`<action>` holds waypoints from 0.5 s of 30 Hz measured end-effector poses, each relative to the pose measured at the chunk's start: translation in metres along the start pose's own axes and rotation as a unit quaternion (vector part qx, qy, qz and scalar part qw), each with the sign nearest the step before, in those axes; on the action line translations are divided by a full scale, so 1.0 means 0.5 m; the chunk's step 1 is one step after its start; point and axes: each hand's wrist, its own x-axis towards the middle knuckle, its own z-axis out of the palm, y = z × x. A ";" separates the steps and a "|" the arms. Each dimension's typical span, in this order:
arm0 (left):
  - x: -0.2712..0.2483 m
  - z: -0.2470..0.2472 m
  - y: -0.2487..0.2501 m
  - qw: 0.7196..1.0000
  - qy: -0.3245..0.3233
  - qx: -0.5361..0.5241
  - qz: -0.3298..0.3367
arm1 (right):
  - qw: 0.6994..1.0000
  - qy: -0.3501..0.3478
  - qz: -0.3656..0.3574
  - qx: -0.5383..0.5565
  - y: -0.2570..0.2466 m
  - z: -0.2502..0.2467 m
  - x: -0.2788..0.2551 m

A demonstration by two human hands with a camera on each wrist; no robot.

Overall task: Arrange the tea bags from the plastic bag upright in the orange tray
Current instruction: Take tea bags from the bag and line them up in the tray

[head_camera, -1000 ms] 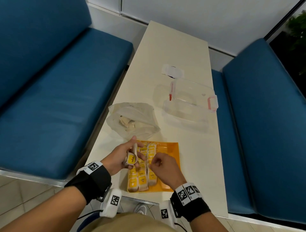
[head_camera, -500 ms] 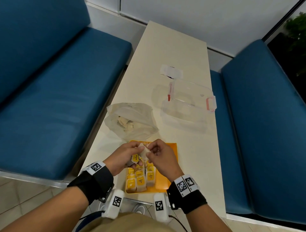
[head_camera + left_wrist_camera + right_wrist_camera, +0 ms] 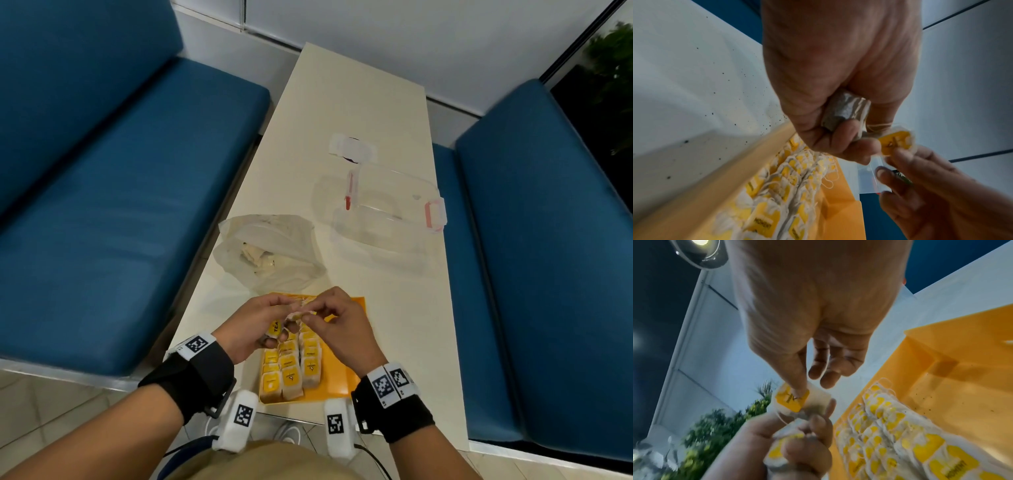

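Observation:
The orange tray (image 3: 346, 380) lies at the table's near edge, with rows of yellow-tagged tea bags (image 3: 291, 370) standing along its left side. Both hands meet just above the tray's far end. My left hand (image 3: 274, 325) grips a small bunch of tea bags (image 3: 844, 112) in curled fingers. My right hand (image 3: 318, 317) pinches one tea bag (image 3: 791, 398) by its yellow-tagged end between thumb and forefinger, right against the left hand's fingers. The crumpled plastic bag (image 3: 270, 250) lies just beyond the tray with some tea bags inside.
A clear plastic box (image 3: 387, 205) with red latches stands at the table's right, and its lid (image 3: 352, 150) lies further back. Blue benches (image 3: 120, 205) flank the narrow white table (image 3: 394, 325) on both sides. The tray's right half holds nothing.
My right hand rose from the tea bags in the tray to meet the left hand and took hold of a tea bag there. Both hands shifted slightly toward the tray's far end.

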 end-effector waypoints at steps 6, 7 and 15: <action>-0.005 -0.016 -0.001 0.991 0.028 0.101 0.086 | 0.995 -0.014 0.082 0.060 0.002 -0.034 0.017; -0.008 -0.017 0.000 0.985 0.017 0.127 0.113 | 0.995 -0.016 0.083 0.058 0.002 -0.035 0.017; 0.004 -0.006 -0.014 0.929 0.074 0.290 0.218 | 0.991 -0.028 0.105 0.084 0.007 -0.013 0.006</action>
